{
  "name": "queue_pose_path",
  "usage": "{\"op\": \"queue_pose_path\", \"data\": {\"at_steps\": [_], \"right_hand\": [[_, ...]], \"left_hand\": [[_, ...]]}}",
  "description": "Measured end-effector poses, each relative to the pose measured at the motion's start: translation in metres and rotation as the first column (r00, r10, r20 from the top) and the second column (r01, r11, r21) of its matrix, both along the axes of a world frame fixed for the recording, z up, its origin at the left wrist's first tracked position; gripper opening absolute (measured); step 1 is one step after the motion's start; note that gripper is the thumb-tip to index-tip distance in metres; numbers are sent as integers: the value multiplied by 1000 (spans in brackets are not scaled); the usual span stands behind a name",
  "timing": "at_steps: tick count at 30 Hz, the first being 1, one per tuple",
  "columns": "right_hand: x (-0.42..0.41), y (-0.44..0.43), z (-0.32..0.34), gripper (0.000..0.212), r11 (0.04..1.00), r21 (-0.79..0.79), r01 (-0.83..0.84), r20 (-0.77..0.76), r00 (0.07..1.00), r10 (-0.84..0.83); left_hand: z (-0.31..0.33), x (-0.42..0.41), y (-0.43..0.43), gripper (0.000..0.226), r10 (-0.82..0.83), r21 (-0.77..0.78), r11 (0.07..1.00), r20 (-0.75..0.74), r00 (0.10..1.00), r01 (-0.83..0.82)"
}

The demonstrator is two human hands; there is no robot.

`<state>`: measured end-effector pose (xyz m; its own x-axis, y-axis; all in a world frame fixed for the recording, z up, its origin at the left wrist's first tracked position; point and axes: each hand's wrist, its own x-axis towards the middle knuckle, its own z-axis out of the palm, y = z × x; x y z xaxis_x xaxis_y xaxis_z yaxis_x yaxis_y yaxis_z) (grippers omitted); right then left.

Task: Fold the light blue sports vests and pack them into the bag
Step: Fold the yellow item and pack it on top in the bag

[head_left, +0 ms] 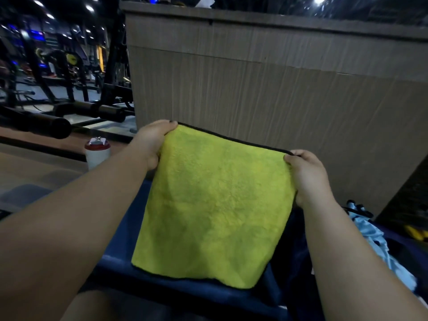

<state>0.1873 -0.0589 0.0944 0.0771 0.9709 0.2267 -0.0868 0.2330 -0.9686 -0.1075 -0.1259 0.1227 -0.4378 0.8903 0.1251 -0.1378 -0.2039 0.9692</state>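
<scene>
The left hand [152, 144] and right hand [305, 174] are each pinching a top corner of a fluffy yellow-green microfibre cloth [213, 205] with black edging, holding it well apart so it is hanging flat over a dark blue surface [185, 291]. The crumpled light blue sports vest [375, 239] is lying beside the right forearm, untouched. Keeping the top edge taut and level is likely helping a square fold

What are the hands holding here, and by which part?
A yellow-green towel, hanging spread out: the left hand pinches its top left corner, the right hand its top right corner.
</scene>
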Motion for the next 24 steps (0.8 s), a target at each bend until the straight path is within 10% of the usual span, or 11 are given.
{"op": "queue_pose_path", "data": {"at_steps": [8,16,24], "right_hand": [[-6,34,-76,3,990,-65,124,570,819,-65],[-8,54,-86,17,991,-63,119,426,901,-81],[-2,40,-100,21,999,31,10,422,907,-22]], "left_hand": [[-104,-15,42,19,-14,-294,917,-703,711,-272],[-114,-13,58,15,17,-251,966,-197,980,-67],[-117,-21,50,15,62,-119,989,-199,978,-87]]}}
